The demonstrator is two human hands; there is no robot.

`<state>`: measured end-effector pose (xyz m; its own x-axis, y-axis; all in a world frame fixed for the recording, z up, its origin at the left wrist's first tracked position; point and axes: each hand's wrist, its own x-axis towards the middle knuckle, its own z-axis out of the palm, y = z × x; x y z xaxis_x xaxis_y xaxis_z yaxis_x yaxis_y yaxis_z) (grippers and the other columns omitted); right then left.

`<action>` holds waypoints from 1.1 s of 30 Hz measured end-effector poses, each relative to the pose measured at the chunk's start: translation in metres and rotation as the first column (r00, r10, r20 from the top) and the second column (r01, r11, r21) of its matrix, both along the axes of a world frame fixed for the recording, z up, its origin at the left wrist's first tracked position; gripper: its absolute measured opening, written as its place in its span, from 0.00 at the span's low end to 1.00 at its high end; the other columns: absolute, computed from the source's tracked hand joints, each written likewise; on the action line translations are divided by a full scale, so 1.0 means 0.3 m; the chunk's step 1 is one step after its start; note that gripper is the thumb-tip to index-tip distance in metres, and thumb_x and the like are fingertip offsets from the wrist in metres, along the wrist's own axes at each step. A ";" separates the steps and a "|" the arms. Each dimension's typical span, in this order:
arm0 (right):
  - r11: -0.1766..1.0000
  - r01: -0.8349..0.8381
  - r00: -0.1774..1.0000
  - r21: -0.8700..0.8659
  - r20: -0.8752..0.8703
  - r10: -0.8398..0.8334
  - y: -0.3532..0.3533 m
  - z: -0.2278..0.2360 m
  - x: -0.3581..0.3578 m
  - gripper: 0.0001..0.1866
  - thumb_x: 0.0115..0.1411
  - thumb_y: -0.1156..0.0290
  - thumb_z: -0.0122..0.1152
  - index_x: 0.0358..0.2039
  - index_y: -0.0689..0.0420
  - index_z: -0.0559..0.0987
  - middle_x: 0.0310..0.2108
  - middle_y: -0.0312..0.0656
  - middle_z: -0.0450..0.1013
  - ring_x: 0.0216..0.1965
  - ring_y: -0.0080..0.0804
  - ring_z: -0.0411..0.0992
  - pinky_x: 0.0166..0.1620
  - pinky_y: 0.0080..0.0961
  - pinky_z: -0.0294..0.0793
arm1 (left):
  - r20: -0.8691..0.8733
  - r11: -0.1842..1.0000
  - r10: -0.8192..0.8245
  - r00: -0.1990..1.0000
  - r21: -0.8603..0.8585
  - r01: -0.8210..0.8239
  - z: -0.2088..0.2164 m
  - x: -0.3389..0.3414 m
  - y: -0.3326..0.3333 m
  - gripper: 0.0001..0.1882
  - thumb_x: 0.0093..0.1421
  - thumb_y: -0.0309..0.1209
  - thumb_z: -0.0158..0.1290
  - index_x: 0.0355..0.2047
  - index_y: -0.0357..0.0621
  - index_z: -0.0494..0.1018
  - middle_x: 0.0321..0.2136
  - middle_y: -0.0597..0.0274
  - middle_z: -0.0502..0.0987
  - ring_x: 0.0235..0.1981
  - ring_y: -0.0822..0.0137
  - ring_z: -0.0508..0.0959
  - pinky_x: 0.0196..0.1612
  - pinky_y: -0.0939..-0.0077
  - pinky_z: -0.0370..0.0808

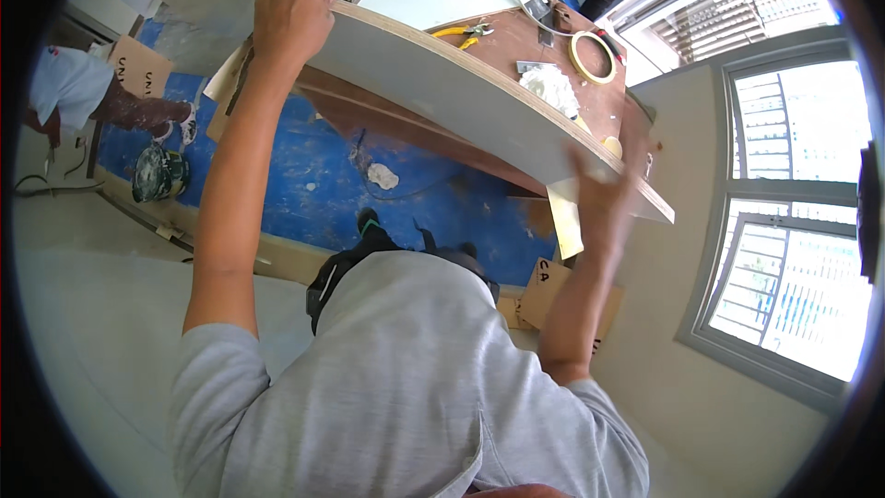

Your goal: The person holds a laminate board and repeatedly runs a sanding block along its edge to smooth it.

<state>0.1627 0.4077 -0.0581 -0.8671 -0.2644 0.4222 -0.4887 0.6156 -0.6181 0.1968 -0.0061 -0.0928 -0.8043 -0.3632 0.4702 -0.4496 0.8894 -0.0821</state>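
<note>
A long white-faced board [442, 74] with a plywood edge stands on its edge in front of me, leaning across a brown work table [516, 41]. My left hand [293, 11] is closed over the board's top edge near its left end. At the board's right end my right hand [604, 189] is blurred, with fingers spread against the board's face and lower edge. A pale strip [564, 217] hangs down just left of that hand.
On the table lie yellow-handled pliers [466, 32], a tape roll [593, 55], a crumpled white rag [551, 88] and a white cord. Blue sheeting [304, 157] covers the floor. Another person's leg [138, 111] is at left beside a round tin [157, 173]. Windows fill the right.
</note>
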 end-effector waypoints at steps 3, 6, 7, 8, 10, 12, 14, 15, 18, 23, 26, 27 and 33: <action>0.945 -0.170 0.971 0.278 -0.114 0.208 -0.314 -0.074 -0.068 0.40 0.56 0.53 0.75 0.64 0.56 0.71 0.62 0.50 0.71 0.62 0.52 0.69 0.66 0.46 0.63 | 0.013 0.999 -0.025 1.000 0.024 0.024 0.014 -0.014 -0.014 0.18 0.67 0.38 0.57 0.50 0.38 0.79 0.45 0.55 0.77 0.46 0.50 0.78 0.48 0.53 0.77; 0.894 -0.090 0.977 0.439 -0.136 0.166 -0.426 -0.170 -0.117 0.29 0.56 0.47 0.73 0.50 0.54 0.81 0.46 0.43 0.80 0.47 0.43 0.78 0.52 0.43 0.71 | -0.011 0.999 -0.036 0.999 0.028 0.037 0.017 0.004 -0.019 0.18 0.67 0.38 0.57 0.50 0.37 0.79 0.45 0.55 0.78 0.45 0.50 0.78 0.48 0.54 0.78; 0.867 -0.064 0.986 0.494 -0.104 0.131 -0.436 -0.192 -0.125 0.26 0.55 0.46 0.74 0.45 0.52 0.84 0.40 0.39 0.81 0.42 0.40 0.80 0.47 0.42 0.73 | -0.017 0.999 -0.033 0.999 0.032 0.033 0.015 0.006 -0.016 0.18 0.67 0.38 0.57 0.50 0.37 0.79 0.45 0.54 0.78 0.45 0.50 0.78 0.48 0.54 0.78; 0.897 -0.034 0.967 0.441 -0.212 0.141 -0.435 -0.209 -0.134 0.23 0.57 0.46 0.72 0.41 0.53 0.84 0.36 0.39 0.80 0.37 0.40 0.79 0.44 0.40 0.72 | -0.023 0.999 -0.030 0.999 0.035 0.031 0.014 0.003 -0.015 0.18 0.67 0.38 0.57 0.50 0.37 0.79 0.45 0.54 0.78 0.45 0.49 0.78 0.48 0.55 0.78; 0.947 -0.010 0.902 0.320 -0.405 0.146 -0.438 -0.249 -0.129 0.20 0.60 0.48 0.69 0.33 0.54 0.83 0.26 0.38 0.77 0.27 0.40 0.77 0.38 0.38 0.69 | -0.051 0.999 -0.045 0.998 0.014 0.046 0.006 0.011 -0.017 0.18 0.66 0.38 0.57 0.50 0.37 0.80 0.43 0.54 0.78 0.43 0.49 0.79 0.47 0.55 0.78; 0.951 -0.050 0.900 0.307 -0.400 0.176 -0.427 -0.255 -0.131 0.19 0.60 0.50 0.70 0.34 0.54 0.83 0.27 0.38 0.77 0.27 0.41 0.77 0.36 0.38 0.70 | -0.065 0.999 -0.054 0.996 0.003 0.054 -0.002 0.014 -0.021 0.18 0.66 0.38 0.58 0.50 0.36 0.80 0.42 0.54 0.78 0.42 0.49 0.79 0.45 0.55 0.79; 0.956 -0.105 0.912 0.274 -0.357 0.202 -0.416 -0.251 -0.134 0.17 0.59 0.53 0.71 0.36 0.55 0.83 0.29 0.40 0.78 0.28 0.42 0.78 0.35 0.38 0.72 | -0.066 0.999 -0.054 0.996 0.004 0.054 -0.006 0.016 -0.026 0.19 0.66 0.38 0.58 0.50 0.37 0.80 0.42 0.54 0.78 0.41 0.48 0.79 0.44 0.54 0.79; 0.959 -0.142 0.923 0.247 -0.318 0.218 -0.416 -0.242 -0.138 0.16 0.59 0.55 0.71 0.37 0.55 0.83 0.29 0.40 0.78 0.29 0.43 0.78 0.36 0.39 0.73 | -0.059 0.998 -0.054 0.997 0.019 0.055 -0.005 0.014 -0.030 0.18 0.66 0.38 0.58 0.48 0.37 0.80 0.42 0.55 0.78 0.42 0.49 0.79 0.44 0.54 0.79; 0.946 -0.215 0.948 0.243 -0.181 0.262 -0.391 -0.218 -0.152 0.18 0.58 0.59 0.73 0.45 0.55 0.84 0.35 0.43 0.82 0.35 0.45 0.80 0.40 0.39 0.77 | -0.069 0.996 -0.071 0.995 0.042 0.074 -0.002 0.009 -0.034 0.17 0.66 0.39 0.59 0.47 0.38 0.80 0.42 0.56 0.78 0.43 0.50 0.79 0.44 0.53 0.78; 0.917 -0.344 0.925 0.201 -0.097 0.368 -0.348 -0.189 -0.178 0.21 0.58 0.62 0.72 0.50 0.55 0.83 0.37 0.45 0.83 0.37 0.47 0.81 0.40 0.41 0.78 | -0.124 0.996 -0.072 0.990 0.046 0.078 -0.005 0.006 -0.035 0.16 0.65 0.37 0.59 0.46 0.37 0.81 0.42 0.53 0.78 0.43 0.48 0.80 0.45 0.52 0.79; 0.927 -0.238 0.956 0.290 -0.101 0.277 -0.386 -0.184 -0.180 0.17 0.58 0.61 0.71 0.44 0.55 0.82 0.35 0.45 0.82 0.36 0.48 0.80 0.39 0.43 0.78 | -0.053 0.968 -0.127 0.990 0.210 0.136 0.009 -0.011 0.091 0.12 0.65 0.33 0.57 0.42 0.37 0.80 0.43 0.48 0.78 0.43 0.47 0.80 0.47 0.51 0.78; 0.924 -0.170 0.964 0.343 -0.135 0.227 -0.396 -0.194 -0.176 0.15 0.58 0.59 0.71 0.39 0.55 0.81 0.33 0.46 0.81 0.36 0.49 0.80 0.39 0.44 0.77 | 0.039 0.934 -0.187 0.982 0.317 0.165 0.040 -0.015 0.212 0.09 0.64 0.29 0.55 0.38 0.35 0.78 0.43 0.44 0.77 0.43 0.44 0.79 0.47 0.51 0.77; 0.941 -0.058 0.967 0.333 -0.216 0.136 -0.410 -0.208 -0.132 0.19 0.57 0.49 0.71 0.31 0.53 0.82 0.29 0.43 0.80 0.33 0.44 0.80 0.36 0.42 0.77 | -0.091 0.861 -0.443 0.892 0.234 0.452 0.019 -0.028 0.445 0.11 0.60 0.29 0.57 0.41 0.37 0.78 0.41 0.52 0.77 0.48 0.49 0.77 0.50 0.51 0.73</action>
